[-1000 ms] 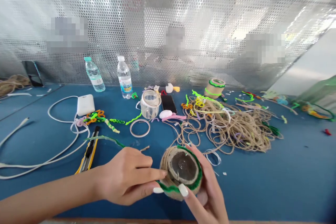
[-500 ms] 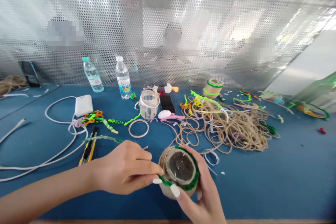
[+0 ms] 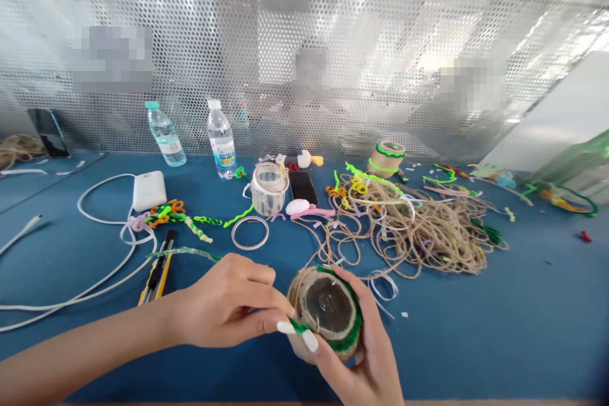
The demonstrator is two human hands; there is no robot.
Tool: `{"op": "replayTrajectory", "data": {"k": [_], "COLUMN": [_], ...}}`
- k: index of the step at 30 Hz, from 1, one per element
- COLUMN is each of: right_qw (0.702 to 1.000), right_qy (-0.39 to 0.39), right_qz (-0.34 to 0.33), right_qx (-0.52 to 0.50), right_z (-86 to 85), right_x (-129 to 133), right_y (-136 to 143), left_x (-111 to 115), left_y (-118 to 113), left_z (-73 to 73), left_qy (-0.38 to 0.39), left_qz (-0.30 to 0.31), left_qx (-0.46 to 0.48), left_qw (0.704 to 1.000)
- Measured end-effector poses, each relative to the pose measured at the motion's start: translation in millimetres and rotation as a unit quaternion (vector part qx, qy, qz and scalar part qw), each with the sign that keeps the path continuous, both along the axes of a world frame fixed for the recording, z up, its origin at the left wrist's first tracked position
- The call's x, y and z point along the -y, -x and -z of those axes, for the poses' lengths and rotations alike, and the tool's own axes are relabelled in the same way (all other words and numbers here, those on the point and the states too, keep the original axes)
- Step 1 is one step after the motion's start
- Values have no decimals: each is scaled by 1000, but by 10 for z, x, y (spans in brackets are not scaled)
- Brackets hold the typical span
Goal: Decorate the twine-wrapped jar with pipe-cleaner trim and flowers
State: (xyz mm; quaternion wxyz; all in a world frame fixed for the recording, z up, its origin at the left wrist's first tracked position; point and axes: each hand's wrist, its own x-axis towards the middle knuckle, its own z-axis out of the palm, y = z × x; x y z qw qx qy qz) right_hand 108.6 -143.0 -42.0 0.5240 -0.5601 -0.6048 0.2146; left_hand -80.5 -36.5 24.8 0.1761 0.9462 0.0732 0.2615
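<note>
Wrapped jar (image 3: 328, 306), clasped in my right hand (image 3: 373, 352) toward table's (image 3: 457, 349) near edge, lies just right of my left hand (image 3: 238, 304), pinching green strip (image 3: 349, 341)

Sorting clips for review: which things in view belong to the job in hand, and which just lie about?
Job: twine-wrapped jar, green fuzzy strip (both held); probably twine pile.
Apparently lying about: green-capped bottle, white-capped bottle, power bank, flat phone.
</note>
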Motion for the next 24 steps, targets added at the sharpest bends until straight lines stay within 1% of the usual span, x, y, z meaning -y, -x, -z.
{"op": "replayTrajectory", "data": {"k": [2, 5, 10, 14, 16, 18, 19, 21, 23, 24], "right_qw": [1000, 1000, 1000, 1000, 1000, 1000, 1000, 1000, 1000, 1000], "right_qy": [5, 4, -6, -3, 1, 6, 6, 0, -9, -9], "right_qz": [-2, 9, -9, -16, -15, -16, -17, -10, 0, 1], "right_qx": [3, 3, 11, 14, 15, 16, 16, 8, -10, -22], "right_z": [-10, -12, 3, 3, 2, 8, 14, 30, 41, 40], "right_x": [11, 17, 1, -1, 0, -2, -3, -7, -14, -19], "right_y": [1, -7, -41, -56, -55, -48, -41, -28, -25, -33], "left_x": [6, 12, 21, 26, 20, 2, -12, -42, -65, -70], "left_y": [6, 25, 28, 9, 1, -8, -13, -23, -32, -34], "left_z": [10, 10, -43, -52, -46, -44, -47, -58, -76, -86], "left_qy": [-33, -120, -231, -273, -271, -243, -216, -135, -56, -31], "left_qz": [-31, -73, -97, -115, -119, -106, -95, -74, -61, -58], "left_qx": [-5, -23, -25, -17, -4, 7, 7, -4, -20, -26], "left_qw": [999, 990, 968, 955, 955, 964, 972, 988, 996, 998]}}
